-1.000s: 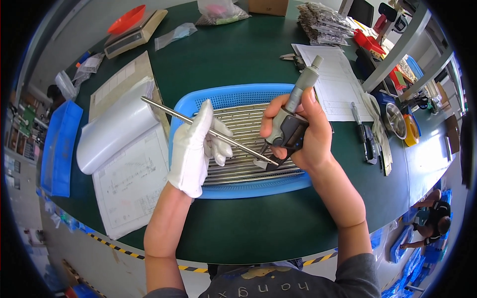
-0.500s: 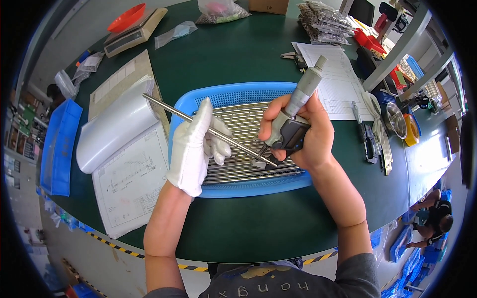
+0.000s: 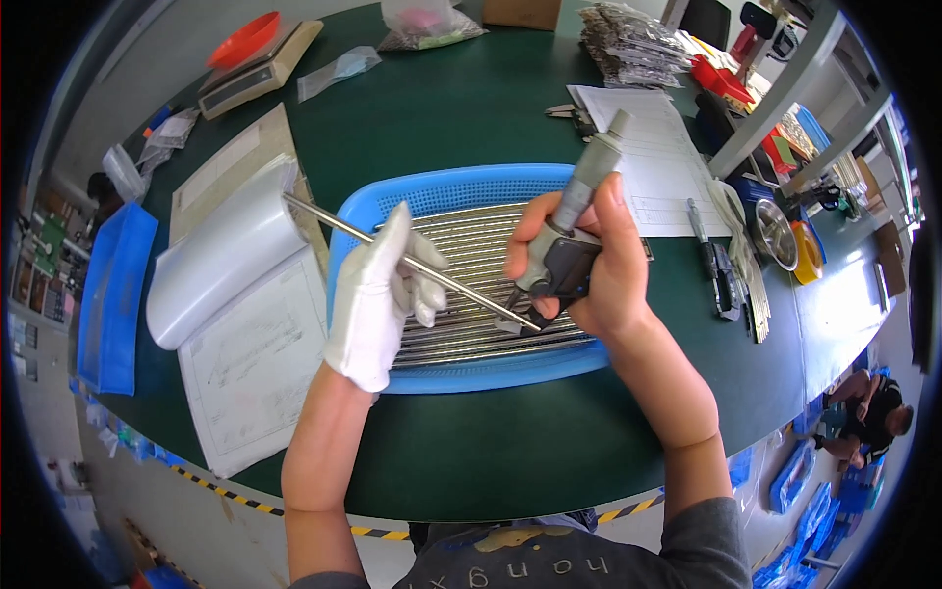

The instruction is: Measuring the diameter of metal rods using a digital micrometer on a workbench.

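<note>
My left hand (image 3: 378,294), in a white glove, holds a slim metal rod (image 3: 334,219) that slants down to the right. My bare right hand (image 3: 610,265) grips a digital micrometer (image 3: 565,257), its grey barrel pointing up and away. The rod's lower end lies at the micrometer's jaws; whether they touch it I cannot tell. Below both hands, a blue perforated basket (image 3: 471,381) holds several similar rods (image 3: 461,236) lying side by side. My right thumb is raised beside the barrel.
Left of the basket are drawing sheets (image 3: 250,378), a rolled plastic sleeve (image 3: 221,260) and a blue tray (image 3: 116,304). To the right lie a paper form (image 3: 667,187), a caliper (image 3: 581,118), another micrometer (image 3: 719,270) and gloves (image 3: 738,236). A scale (image 3: 260,74) stands far left. Someone sits at far right (image 3: 873,412).
My right thumb has lifted and straightened beside the micrometer's barrel. The micrometer has shifted slightly left with the whole view. The rod stays in my left hand.
</note>
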### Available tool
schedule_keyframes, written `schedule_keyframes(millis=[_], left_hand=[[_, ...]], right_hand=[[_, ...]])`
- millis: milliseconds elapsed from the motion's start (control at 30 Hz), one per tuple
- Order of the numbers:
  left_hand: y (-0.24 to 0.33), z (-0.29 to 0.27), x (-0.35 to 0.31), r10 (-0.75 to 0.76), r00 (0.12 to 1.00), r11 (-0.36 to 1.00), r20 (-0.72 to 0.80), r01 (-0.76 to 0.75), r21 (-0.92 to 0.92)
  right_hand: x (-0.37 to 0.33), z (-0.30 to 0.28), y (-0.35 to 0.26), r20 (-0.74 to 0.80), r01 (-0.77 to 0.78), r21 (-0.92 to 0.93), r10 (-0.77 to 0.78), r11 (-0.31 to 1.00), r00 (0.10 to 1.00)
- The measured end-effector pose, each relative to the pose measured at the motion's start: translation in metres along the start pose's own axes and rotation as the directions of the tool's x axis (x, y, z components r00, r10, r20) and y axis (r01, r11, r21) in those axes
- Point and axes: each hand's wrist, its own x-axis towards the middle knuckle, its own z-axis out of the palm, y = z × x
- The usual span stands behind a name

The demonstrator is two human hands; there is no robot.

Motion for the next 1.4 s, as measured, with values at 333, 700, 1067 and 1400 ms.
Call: schedule_keyframes(millis=[333, 700, 1067, 1400], left_hand=[[-0.0016, -0.0058, -0.0005, 0.054, 0.997, 0.994, 0.052, -0.049, -0.094], [0.0008, -0.0065, -0.0028, -0.027, 0.983, 0.998, 0.18, 0.037, -0.052], [0.001, -0.0087, -0.0024, -0.025, 0.997, 0.992, 0.078, 0.034, -0.118], [-0.0002, -0.006, -0.0042, -0.005, 0.987, 0.987, 0.16, 0.03, -0.156]], right_hand=[[0.0036, 0.0008, -0.0006, -0.044, -0.073, 0.028, 0.074, 0.997, 0.996], [0.0022, 0.0016, -0.0022, 0.031, -0.07, 0.124, 0.067, 0.99, 0.997], [0.0022, 0.0003, 0.0007, -0.002, -0.078, 0.082, 0.078, 0.994, 0.997], [0.0052, -0.0017, 0.0013, 0.019, -0.089, 0.185, 0.087, 0.979, 0.996]])
